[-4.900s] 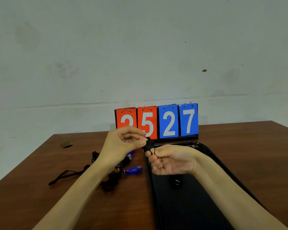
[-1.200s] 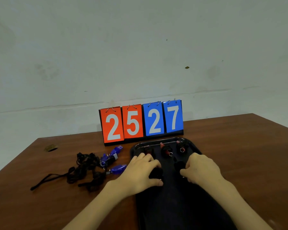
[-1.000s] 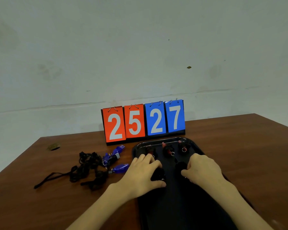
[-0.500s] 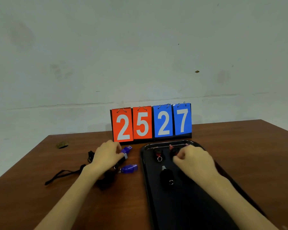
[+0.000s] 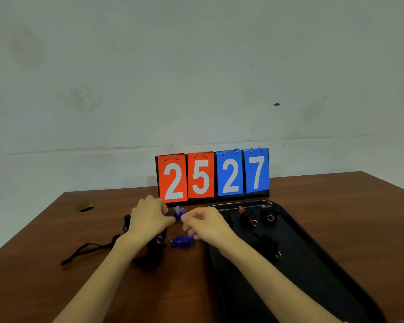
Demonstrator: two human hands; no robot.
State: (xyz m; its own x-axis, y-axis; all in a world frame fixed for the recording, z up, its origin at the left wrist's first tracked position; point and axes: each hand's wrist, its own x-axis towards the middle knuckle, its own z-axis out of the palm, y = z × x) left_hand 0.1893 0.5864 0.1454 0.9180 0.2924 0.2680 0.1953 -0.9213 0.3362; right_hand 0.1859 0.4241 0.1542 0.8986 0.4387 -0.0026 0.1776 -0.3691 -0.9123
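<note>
Nearest you, one black whistle (image 5: 269, 247) lies alone on the tray (image 5: 313, 264), and a loose blue whistle (image 5: 182, 241) waits on the table (image 5: 56, 287). Your left hand (image 5: 147, 220) grips the lanyard clip (image 5: 170, 213), and your right hand (image 5: 205, 223) pinches the held blue whistle (image 5: 181, 211). Farther back, more black whistles (image 5: 247, 216) line the tray's far end. By my reading, the two blue ones remain.

Half a second back the right grip (image 5: 203, 223) was over the far end of the flat black plastic tray (image 5: 313, 276). Now it's swung left off it and sits over the desk, fingertips right up by the left grip (image 5: 149, 217). The left one has slid along from the black lanyard tangle (image 5: 149, 257) and now pinches the farther small blue plastic whistle (image 5: 179, 211).
</note>
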